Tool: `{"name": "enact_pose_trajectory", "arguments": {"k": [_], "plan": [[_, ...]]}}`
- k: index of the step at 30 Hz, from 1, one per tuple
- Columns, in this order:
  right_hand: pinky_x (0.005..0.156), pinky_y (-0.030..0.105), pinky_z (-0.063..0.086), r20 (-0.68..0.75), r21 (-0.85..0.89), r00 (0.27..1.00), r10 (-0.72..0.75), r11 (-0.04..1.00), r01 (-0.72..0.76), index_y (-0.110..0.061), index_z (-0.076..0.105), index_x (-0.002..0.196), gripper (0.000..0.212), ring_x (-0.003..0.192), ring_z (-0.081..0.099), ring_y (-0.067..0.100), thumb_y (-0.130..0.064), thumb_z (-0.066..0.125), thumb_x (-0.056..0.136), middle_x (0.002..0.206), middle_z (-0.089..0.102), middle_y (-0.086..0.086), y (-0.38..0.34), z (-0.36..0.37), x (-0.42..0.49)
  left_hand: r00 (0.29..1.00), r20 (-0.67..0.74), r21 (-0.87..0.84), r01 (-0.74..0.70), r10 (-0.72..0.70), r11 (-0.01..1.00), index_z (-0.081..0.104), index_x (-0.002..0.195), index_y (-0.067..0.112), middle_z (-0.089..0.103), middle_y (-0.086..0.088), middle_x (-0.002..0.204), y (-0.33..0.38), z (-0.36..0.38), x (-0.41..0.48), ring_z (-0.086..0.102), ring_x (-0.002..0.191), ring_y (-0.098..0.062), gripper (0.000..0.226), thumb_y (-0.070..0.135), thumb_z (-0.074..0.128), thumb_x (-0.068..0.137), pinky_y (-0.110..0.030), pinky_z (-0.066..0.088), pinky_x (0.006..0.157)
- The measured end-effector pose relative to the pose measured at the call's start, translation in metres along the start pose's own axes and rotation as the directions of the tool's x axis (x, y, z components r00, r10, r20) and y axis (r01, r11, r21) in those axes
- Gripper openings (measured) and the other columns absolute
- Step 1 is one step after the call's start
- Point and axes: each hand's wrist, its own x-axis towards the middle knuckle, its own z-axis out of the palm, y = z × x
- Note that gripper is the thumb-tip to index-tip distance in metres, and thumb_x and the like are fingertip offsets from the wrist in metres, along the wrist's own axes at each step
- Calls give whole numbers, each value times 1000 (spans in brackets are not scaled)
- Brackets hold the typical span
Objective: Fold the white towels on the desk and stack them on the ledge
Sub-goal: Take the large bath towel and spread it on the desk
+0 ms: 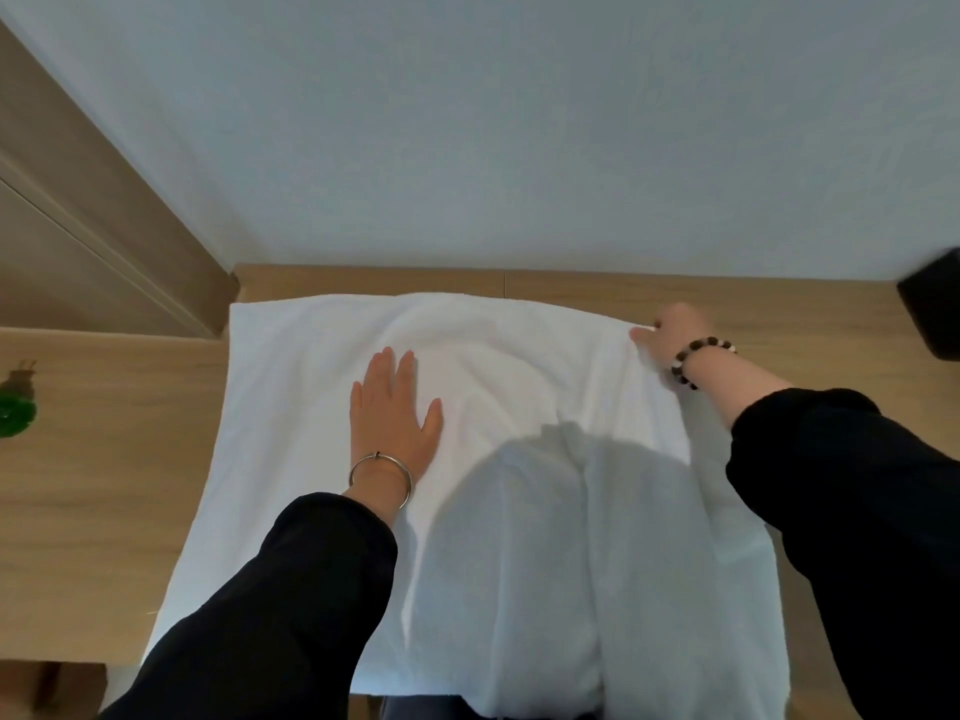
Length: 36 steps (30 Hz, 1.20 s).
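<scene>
Towel: one white towel lies spread over the wooden desk, covering most of its middle; its far edge lies just short of the wall and its near edge hangs over the desk's front.
Towel surface: loosely wrinkled around the middle, with a long crease running from the centre toward the person; the near half lies in shadow.
Left hand: the left hand rests palm down on the towel, a little left of its centre.
Left fingers: the fingers are straight and slightly apart, pressing flat on the cloth and holding nothing.
Right hand: the right hand is at the towel's far right corner, lying partly on the bare desk beside it.
Right fingers: curled and clamped on the towel's edge, with one fingertip lying on top of the cloth.
Wrists: a silver bangle circles the left wrist over the towel; a beaded bracelet circles the right wrist at the towel's right edge.
Sleeves: both arms wear black sleeves that cross the towel's near part.
Right of the towel: a dark object, cut off by the frame, well apart from the cloth.
Left of the towel: a small green thing on the wood, well apart; too cropped to identify.
</scene>
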Motion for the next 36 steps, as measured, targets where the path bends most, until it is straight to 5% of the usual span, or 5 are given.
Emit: {"name": "enact_pose_trajectory", "arguments": {"k": [5, 10, 21, 29, 36], "plan": [[53, 29, 29, 73, 268, 996, -51, 963, 29, -13, 46, 59, 43, 68, 44, 22, -35, 48, 96, 61, 46, 2, 11, -8, -18, 914, 27, 60, -405, 404, 912, 69, 98, 1, 64, -18, 98, 18, -7, 1, 61, 88, -39, 41, -14, 68, 60, -41, 48, 71], [70, 28, 38, 216, 436, 971, 102, 880, -189, -19, 55, 88, 40, 75, 50, 19, -57, 40, 91, 82, 52, -1, 30, -20, -22, 976, 211, -6, 58, -55, 998, 48, 135, 14, 39, -10, 143, 81, 5, 11, 34, 131, -28, 41, 15, 38, 94, -38, 32, 102], [77, 35, 53, 747, 106, 645, 163, 928, -358, -6, 64, 107, 24, 89, 67, 27, -18, 67, 87, 92, 72, 6, 114, -25, -50, 962, 237, 204, -185, 135, 961, 3, 152, 26, -1, 2, 160, 87, 37, -3, -3, 147, -20, 60, 47, 13, 96, -47, 5, 116], [92, 39, 40, -335, -282, 930, 152, 926, -253, -7, 62, 97, 15, 104, 56, 34, -10, 50, 88, 106, 63, 17, 116, -55, -12, 949, 213, 91, -254, 231, 963, 12, 151, 27, 4, 4, 160, 85, 33, -5, 3, 147, -17, 61, 47, 24, 95, -46, 5, 117], [97, 42, 40, -90, 526, 768, 634, 685, -504, 0, 30, 137, 67, 124, 46, 36, -42, 56, 92, 140, 42, 19, 135, -1, -36, 951, 210, 117, -254, 227, 960, 12, 151, 27, 8, 4, 159, 87, 33, -6, 5, 146, -17, 60, 46, 22, 95, -46, 7, 117]]}}
